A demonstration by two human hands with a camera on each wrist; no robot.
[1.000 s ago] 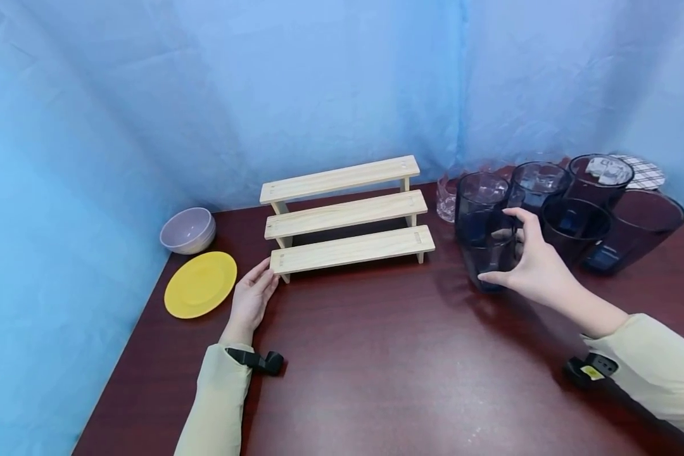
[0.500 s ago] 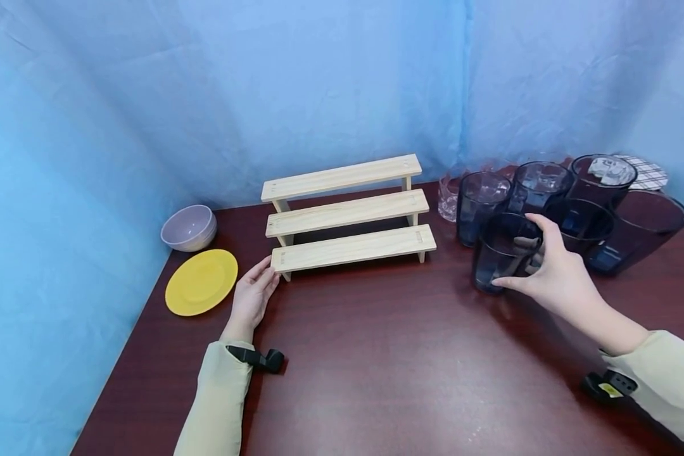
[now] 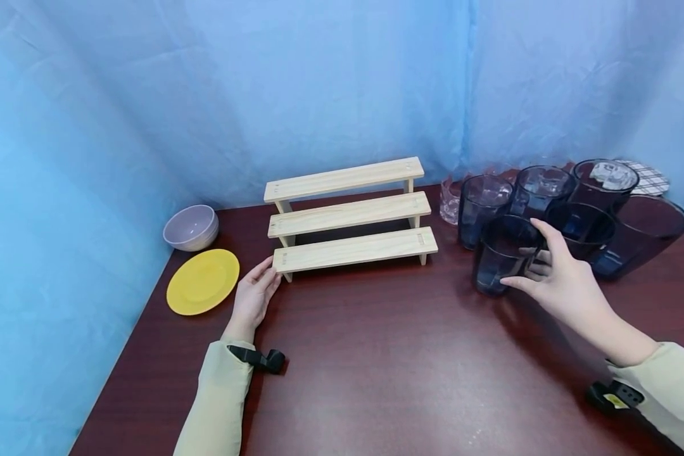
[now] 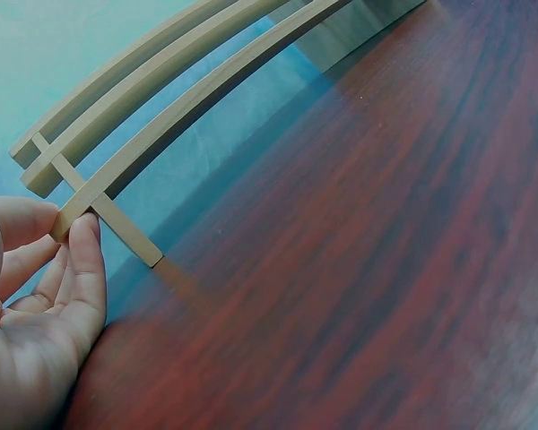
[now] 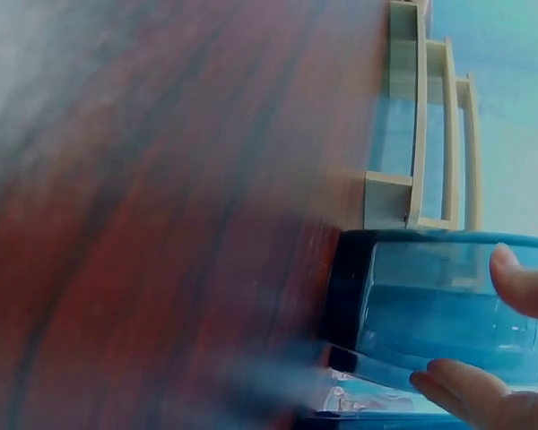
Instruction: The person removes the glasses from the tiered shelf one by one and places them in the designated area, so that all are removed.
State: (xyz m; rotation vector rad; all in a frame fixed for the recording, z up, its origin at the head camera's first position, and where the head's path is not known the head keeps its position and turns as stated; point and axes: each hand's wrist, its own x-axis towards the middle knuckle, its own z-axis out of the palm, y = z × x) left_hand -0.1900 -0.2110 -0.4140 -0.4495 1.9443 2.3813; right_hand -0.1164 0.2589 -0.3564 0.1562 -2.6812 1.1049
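Observation:
In the head view, my left hand point(image 3: 253, 297) pinches the left end of the lowest board of a three-step wooden display rack point(image 3: 353, 249). The left wrist view shows thumb and fingers on that board end point(image 4: 76, 215). A dark blue tinted drinking glass point(image 3: 498, 259) stands upright on the table, right of the rack. Close at its right side is my right hand point(image 3: 570, 291), thumb and fingers spread apart and not closed round it. In the right wrist view, the thumb and fingertips lie in front of the tinted glass point(image 5: 430, 313); whether they touch it is hard to tell.
Several more tinted glasses point(image 3: 641, 234) crowd the right side, with clear glasses point(image 3: 450, 201) behind. A checked round item point(image 3: 650, 179) lies at the far right. A lilac bowl point(image 3: 192, 229) and a yellow plate point(image 3: 203, 283) sit left on the dark red table point(image 3: 376, 380). Blue curtains point(image 3: 330, 82) enclose it.
The front tinted glass tipped from leaning left to upright with its base about in place. My right hand shifted right and slid back off it slightly. The left hand stayed on the rack.

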